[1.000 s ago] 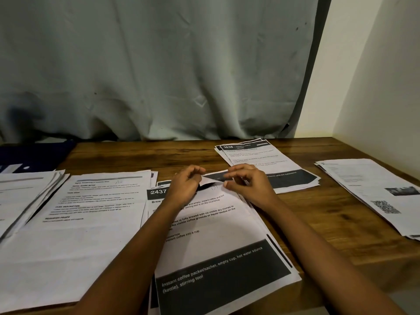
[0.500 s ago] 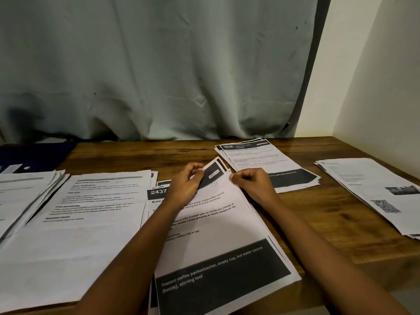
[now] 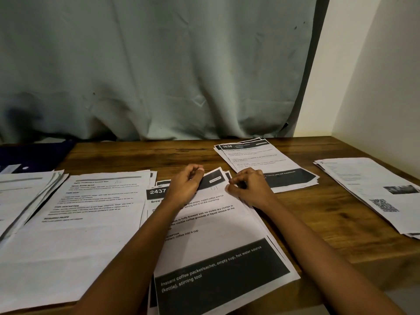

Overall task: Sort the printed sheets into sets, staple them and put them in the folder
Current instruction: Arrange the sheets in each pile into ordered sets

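Observation:
A stack of printed sheets headed 2437 (image 3: pixel 218 242) lies in the middle of the wooden table (image 3: pixel 329 223). My left hand (image 3: pixel 185 185) pinches the top edge of the upper sheet by its black header bar. My right hand (image 3: pixel 248 187) pinches the top right corner of the same stack, with several corners fanned out beside its fingers. Another set headed 3638 (image 3: pixel 261 162) lies behind my right hand. A dark blue folder (image 3: pixel 34 155) sits at the far left edge.
A large pile of text sheets (image 3: pixel 75 235) lies on the left, with another pile (image 3: pixel 20 194) overlapping at the far left. A pile with a QR code (image 3: pixel 375 192) lies on the right near the wall. A grey curtain hangs behind the table.
The top sheet's raised, folded-over corner has been laid back flat onto the stack. My right hand shifted slightly down to the stack's right corner; my left hand stayed at the header.

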